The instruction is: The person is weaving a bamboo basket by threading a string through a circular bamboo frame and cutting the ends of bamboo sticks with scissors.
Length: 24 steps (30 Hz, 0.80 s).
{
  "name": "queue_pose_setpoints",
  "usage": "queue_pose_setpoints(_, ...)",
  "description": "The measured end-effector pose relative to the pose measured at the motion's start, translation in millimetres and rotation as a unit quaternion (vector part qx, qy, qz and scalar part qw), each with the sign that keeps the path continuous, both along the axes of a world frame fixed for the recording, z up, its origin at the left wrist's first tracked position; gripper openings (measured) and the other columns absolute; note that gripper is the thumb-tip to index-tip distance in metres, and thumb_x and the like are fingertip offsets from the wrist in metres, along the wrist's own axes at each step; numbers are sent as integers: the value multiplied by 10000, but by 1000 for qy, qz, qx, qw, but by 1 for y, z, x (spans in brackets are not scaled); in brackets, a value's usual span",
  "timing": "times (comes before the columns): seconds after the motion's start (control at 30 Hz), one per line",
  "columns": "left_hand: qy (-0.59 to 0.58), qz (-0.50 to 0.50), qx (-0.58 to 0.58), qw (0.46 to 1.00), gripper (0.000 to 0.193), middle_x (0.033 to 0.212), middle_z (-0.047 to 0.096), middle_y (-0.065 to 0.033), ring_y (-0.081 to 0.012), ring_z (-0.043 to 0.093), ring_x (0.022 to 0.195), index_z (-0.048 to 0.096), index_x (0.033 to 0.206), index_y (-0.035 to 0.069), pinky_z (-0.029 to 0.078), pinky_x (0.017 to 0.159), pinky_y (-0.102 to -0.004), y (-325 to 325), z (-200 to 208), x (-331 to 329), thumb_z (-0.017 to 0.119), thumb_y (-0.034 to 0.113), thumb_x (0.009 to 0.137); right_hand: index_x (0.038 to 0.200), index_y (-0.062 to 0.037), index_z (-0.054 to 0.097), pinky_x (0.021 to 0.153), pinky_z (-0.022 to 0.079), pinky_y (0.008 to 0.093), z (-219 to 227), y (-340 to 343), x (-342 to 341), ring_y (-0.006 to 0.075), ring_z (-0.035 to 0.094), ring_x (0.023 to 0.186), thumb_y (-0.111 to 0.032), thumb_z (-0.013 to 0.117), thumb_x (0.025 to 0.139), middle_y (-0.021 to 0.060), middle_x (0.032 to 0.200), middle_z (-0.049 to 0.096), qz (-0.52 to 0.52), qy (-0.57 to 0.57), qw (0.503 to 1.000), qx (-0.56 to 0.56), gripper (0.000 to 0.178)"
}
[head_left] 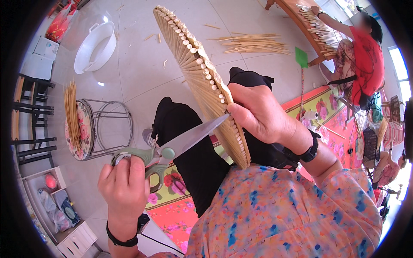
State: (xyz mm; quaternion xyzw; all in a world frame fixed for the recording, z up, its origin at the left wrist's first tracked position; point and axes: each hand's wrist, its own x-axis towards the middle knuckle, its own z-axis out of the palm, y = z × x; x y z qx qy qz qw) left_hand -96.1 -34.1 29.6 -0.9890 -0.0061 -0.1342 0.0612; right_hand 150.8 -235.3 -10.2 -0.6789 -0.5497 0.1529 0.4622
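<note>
My left hand [124, 185] is closed through the green handles of a pair of scissors [185, 139]. Their silver blades point up and to the right, with the tip against the rim of a thick fan-like or disc-shaped piece of straw stalks [195, 86]. That piece is tilted nearly on edge above my lap. Pale round cut ends of stalks run in a row along its rim. My right hand [260, 114] grips the rim from the right, its thumb right beside the scissor tip. Its other fingers are partly hidden behind the piece.
A round floral stool [84, 146] at left bears a bundle of stalks [71, 116]. Beyond it stands a white tub [95, 47]. More stalks [254, 44] lie on the tiled floor. Far right, a person in red [368, 64] works at a wooden table [297, 13]. A floral mat [176, 215] lies beneath me.
</note>
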Motion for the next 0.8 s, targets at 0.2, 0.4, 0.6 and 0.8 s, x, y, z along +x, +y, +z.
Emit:
queue_pose_setpoints(0.2, -22, 43, 16, 999, 360, 803, 567, -88, -254, 552, 654, 589, 998, 6, 374, 571, -366, 7, 1, 0, 727, 86, 675, 839, -5, 514, 507, 446, 374, -2, -1, 4, 301, 560, 508, -240, 508, 986, 121, 567, 521, 8, 11, 1000, -6, 277)
queue_pose_setpoints(0.4, 14, 96, -58, 994, 493, 869, 589, -118, -304, 576, 758, 565, 1062, 15, 401, 674, -401, 15, -18, -15, 776, 62, 620, 835, -6, 513, 475, 451, 312, -1, -3, 4, 188, 580, 446, -237, 511, 991, 76, 547, 536, 2, 51, 999, -14, 279)
queue_pose_setpoints(0.6, 64, 297, -76, 950, 492, 947, 602, -133, -340, 554, 798, 551, 1071, 42, 421, 731, -449, 23, -41, -43, 746, 10, 620, 831, -6, 515, 469, 446, 305, 2, 0, 2, 179, 582, 449, -237, 507, 994, 68, 547, 539, 16, 55, 998, -35, 282)
queue_pose_setpoints(0.8, 33, 131, -114, 984, 467, 908, 608, -103, -305, 557, 758, 574, 1011, 32, 392, 675, -412, -11, -11, -23, 757, 27, 581, 826, 3, 514, 466, 439, 298, -3, 3, 5, 177, 582, 451, -279, 494, 1005, 66, 547, 529, 28, 41, 999, -23, 334)
